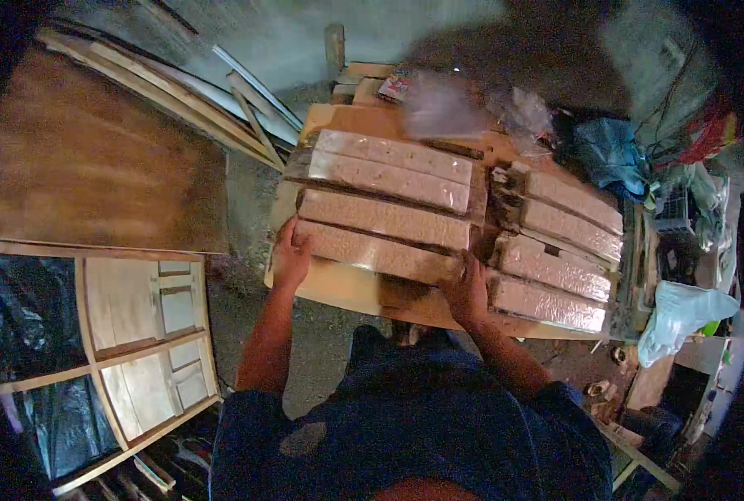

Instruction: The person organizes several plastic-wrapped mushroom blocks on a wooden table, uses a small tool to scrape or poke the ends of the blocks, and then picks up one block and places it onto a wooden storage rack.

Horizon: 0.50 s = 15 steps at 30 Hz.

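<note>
Long, flat, light-brown strips with a glossy, plastic-like covering lie side by side on a wooden table (338, 288). My left hand (292, 257) is closed around the left end of the nearest strip (372, 253) in the left group, its thumb on top. At that strip's right end my right hand (466, 290) grips with the fingers partly hidden. Just beyond lies a second strip (384, 219), close alongside. Farther back a shiny pair of strips (388, 171) rests on the same table. To the right of my right hand sits another group of glossy strips (551, 292).
Crumpled clear plastic (443, 104) lies at the table's far side, with a blue plastic bag (612, 154) farther right. A pale bag (681, 321) hangs by the right edge. Boards lean at the back left, beside a brown panel (104, 159) and a wooden frame (92, 367).
</note>
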### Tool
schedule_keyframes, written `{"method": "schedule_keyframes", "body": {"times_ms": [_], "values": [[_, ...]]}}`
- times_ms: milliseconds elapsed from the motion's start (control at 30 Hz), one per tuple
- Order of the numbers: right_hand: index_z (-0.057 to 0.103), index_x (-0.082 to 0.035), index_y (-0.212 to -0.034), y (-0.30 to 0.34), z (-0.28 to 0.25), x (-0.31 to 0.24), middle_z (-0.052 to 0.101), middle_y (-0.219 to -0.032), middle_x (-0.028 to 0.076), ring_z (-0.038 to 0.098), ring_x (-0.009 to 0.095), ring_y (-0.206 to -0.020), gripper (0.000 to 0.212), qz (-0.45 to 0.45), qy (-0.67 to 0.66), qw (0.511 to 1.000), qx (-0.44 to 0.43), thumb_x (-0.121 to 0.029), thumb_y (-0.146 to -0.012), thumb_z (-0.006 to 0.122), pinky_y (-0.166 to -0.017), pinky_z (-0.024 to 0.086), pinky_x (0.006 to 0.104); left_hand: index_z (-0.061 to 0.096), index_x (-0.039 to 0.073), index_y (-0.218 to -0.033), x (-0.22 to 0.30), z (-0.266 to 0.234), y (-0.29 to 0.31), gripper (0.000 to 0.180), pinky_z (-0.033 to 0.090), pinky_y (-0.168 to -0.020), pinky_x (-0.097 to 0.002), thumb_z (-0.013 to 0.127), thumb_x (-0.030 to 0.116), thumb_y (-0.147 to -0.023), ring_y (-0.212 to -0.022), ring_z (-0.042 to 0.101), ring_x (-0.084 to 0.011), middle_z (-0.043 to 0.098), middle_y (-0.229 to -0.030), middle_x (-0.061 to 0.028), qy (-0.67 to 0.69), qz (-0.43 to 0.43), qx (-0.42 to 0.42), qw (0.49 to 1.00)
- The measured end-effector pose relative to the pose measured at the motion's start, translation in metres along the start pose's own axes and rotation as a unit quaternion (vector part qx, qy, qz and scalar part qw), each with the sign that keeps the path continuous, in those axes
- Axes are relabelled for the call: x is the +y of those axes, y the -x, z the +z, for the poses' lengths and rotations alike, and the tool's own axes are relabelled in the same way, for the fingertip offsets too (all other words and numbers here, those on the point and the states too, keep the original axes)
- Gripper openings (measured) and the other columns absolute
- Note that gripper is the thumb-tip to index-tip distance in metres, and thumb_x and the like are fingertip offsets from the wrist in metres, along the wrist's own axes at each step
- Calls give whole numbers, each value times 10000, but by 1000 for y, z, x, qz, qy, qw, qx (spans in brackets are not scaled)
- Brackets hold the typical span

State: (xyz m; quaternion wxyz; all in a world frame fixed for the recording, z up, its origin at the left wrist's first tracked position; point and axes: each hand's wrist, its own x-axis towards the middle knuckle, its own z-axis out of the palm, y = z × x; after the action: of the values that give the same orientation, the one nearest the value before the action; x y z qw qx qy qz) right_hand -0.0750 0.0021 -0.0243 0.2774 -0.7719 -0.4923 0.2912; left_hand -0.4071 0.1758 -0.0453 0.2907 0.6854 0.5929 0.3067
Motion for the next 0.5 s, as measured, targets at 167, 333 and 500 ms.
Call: {"method": "schedule_keyframes", "body": {"times_ms": [167, 333, 500], "values": [[348, 0, -1348, 1, 6, 6, 428, -1278, 246, 437, 426, -1162, 728, -40, 0, 999, 9, -234, -779, 738, -982, 396, 447, 439, 78, -1364, -21, -6, 4, 557, 461, -894, -353, 652, 177, -858, -1014, 570, -215, 549, -1231, -137, -77, 4, -4, 997], [335, 11, -1357, 0, 5, 11, 430, -1281, 242, 411, 422, -1187, 737, -42, -16, 999, 6, -254, -788, 723, -1007, 371, 452, 430, 76, -1369, -26, 1, 2, 550, 453, -923, -356, 637, 175, -870, -1059, 564, -232, 547, -1259, -132, 35, -27, -13, 999], [301, 15, -1386, -3, 1, 9, 444, -1276, 241, 415, 425, -1189, 778, -67, 16, 997, 33, -270, -795, 718, -1020, 360, 454, 397, 64, -1392, -32, 4, -23, 581, 453, -920, -350, 629, 152, -867, -1067, 566, -250, 559, -1246, -140, 24, -54, -48, 997]]}}
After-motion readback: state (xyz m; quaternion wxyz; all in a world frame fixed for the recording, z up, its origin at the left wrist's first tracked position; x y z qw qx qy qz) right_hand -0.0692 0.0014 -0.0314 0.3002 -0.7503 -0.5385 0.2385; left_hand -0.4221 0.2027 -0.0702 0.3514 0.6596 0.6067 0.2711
